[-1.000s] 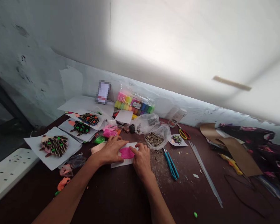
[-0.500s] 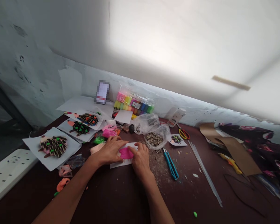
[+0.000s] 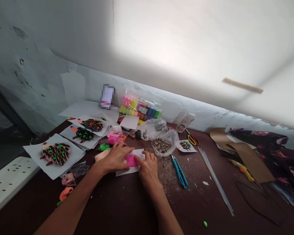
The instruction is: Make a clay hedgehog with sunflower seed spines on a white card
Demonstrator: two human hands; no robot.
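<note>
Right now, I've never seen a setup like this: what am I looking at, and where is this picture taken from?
This picture comes from one camera worn on a person's head, looking forward and down, so the two bare arms are the wearer's own. The left hand and right hand rest on a white paper card bearing pink clay. The dark wooden table also holds a clay-and-seed picture on paper, a plastic bag of striped sunflower seeds and a pack of coloured clay.

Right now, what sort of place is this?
Likely a makeshift craft workspace: a dark table carrying a bag of coloured modelling clay, clay-and-seed pictures on paper, and scissors.
</note>
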